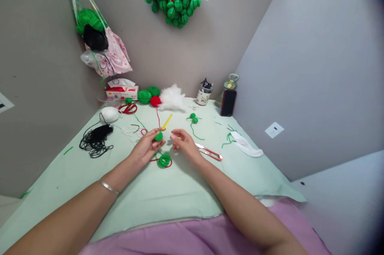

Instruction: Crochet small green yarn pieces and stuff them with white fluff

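Note:
My left hand (147,145) is closed on a small green crocheted piece (159,136). A crochet hook with a yellow handle (167,122) sticks up from the same fingers. Just to the right, my right hand (183,143) is curled, its thumb near the fingertips; whether a strand is pinched there I cannot make out. Below the hands lies a coil of green yarn (164,160) with red yarn around it. Green and red strands run from near my left hand toward the back. An orange-handled cutter (211,153) rests beside my right hand.
Behind stand green yarn balls (145,96), a red ball (155,101), white stuffing (173,98), a tissue box (122,90), a tin (204,94) and a phone (228,103). Left lie black yarn (97,139) and red scissors (128,108). Two small green balls (193,118) lie right of centre.

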`<state>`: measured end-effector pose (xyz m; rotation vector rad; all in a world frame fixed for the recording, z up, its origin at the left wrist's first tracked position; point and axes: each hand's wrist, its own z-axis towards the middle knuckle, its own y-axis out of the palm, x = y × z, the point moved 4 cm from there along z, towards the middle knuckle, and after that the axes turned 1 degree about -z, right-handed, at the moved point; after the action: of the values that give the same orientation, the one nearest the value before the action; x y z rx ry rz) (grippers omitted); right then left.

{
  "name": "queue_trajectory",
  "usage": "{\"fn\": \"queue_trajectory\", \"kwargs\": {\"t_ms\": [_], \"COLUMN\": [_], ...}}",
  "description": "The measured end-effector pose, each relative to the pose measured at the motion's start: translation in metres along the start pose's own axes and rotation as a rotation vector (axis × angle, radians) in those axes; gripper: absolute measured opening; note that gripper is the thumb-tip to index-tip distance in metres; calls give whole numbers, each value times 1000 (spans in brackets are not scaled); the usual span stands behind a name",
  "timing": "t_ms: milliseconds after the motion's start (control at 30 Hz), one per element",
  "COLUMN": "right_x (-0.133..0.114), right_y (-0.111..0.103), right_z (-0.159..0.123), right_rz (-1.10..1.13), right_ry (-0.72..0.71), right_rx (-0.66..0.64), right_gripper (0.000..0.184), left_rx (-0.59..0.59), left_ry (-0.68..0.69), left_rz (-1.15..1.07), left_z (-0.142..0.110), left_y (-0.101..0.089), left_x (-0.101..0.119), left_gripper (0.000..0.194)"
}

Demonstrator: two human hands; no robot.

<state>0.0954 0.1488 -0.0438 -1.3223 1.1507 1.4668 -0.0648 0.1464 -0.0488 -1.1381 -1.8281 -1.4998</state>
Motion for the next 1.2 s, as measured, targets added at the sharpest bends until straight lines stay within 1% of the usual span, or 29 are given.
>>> {"fn": "queue_trajectory", "kwargs": {"t_ms": [67, 133, 167, 200, 233, 300, 367, 433, 500, 533, 600, 667, 700, 767, 867, 933, 1033, 1133, 1200], "right_x": [-1, -3, -4, -5, -8, -16, -31, -48, -64, -70, -77, -81, -81, -81, -77, -75, -76, -81, -86], "right_y": [8, 16, 19, 20, 19, 7, -19, -53, -86, -101, -120, -126, -123, -110, -80, -63, -45, -28, -13], "right_z": [-6, -14, -16, -18, -18, -12, 0, 11, 18, 19, 18, 14, 12, 9, 6, 2, -8, -26, -44], "right_rz": [-85, -168, -202, -229, -247, -259, -243, -192, -121, -88, -33, -6, -2, -13, -86, -135, -168, -162, -112], "right_ry": [-6, -16, -24, -31, -40, -61, -117, -217, -327, -373, -441, -470, -470, -443, -339, -288, -237, -223, -254], "right_rx": [-93, -185, -221, -247, -261, -243, -114, 112, 347, 443, 587, 640, 633, 559, 342, 254, 164, 91, 11], "right_gripper": [46, 39, 33, 26, 20, 12, 12, 17, 25, 29, 36, 40, 41, 40, 38, 37, 28, 32, 40], "left_rx": [8, 6, 6, 9, 12, 24, 52, 82, 101, 107, 112, 114, 117, 124, 125, 107, 49, -52, -120], "left_ry": [16, 33, 47, 68, 94, 154, 212, 258, 285, 294, 307, 320, 328, 344, 339, 317, 289, 259, 223], "left_rz": [-77, -149, -185, -224, -263, -338, -406, -461, -500, -514, -534, -543, -544, -535, -488, -432, -320, -174, -71], "left_z": [1, 0, -1, -2, -3, -5, -6, -7, -8, -8, -9, -10, -10, -10, -7, -7, -14, -37, -56], "left_y": [-3, -5, -7, -9, -12, -21, -33, -44, -54, -57, -61, -63, -64, -64, -60, -51, -28, 4, 25], "left_x": [13, 28, 36, 45, 56, 77, 98, 113, 123, 126, 130, 133, 134, 134, 130, 124, 111, 92, 74], "left_gripper": [40, 37, 30, 14, 7, 18, 27, 32, 35, 37, 40, 41, 42, 42, 39, 33, 22, 13, 10]}}
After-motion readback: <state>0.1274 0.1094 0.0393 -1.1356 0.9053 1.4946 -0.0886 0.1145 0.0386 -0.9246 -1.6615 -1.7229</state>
